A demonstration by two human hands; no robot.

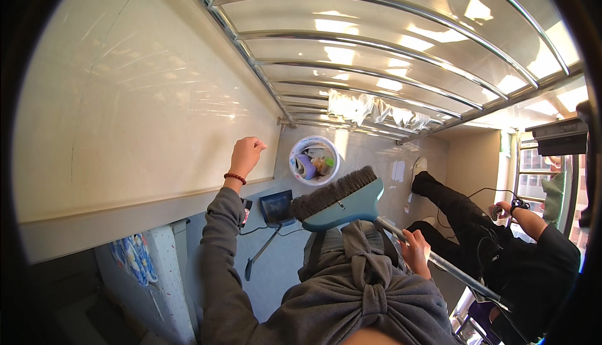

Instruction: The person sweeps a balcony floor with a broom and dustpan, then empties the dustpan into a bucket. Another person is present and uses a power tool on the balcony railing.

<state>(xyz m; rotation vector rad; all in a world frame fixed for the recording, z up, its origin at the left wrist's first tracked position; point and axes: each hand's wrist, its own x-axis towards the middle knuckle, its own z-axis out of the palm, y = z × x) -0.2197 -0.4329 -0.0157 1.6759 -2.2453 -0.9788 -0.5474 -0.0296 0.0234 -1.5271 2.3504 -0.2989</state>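
My right hand point(416, 251) is closed around the metal handle of a broom point(342, 210). The broom is raised in front of my body, its teal head tilted and its dark bristles pointing up and away. My left hand point(246, 158), with a red beaded bracelet on the wrist, is held up near the cream wall panel. Its fingers are curled in, and nothing shows in them. Below and right of that forearm, a dark dustpan point(277, 208) with a long handle is on the floor. Beyond the broom head stands a white bin point(315, 160) holding mixed rubbish.
A chrome rail rack point(351, 37) spans the far side, with white cloths point(376, 110) hanging low on it. At the right, a person in black point(501, 257) is close to the broom handle. A blue-grey cabinet point(157, 276) stands at lower left. Thin cables run across the floor.
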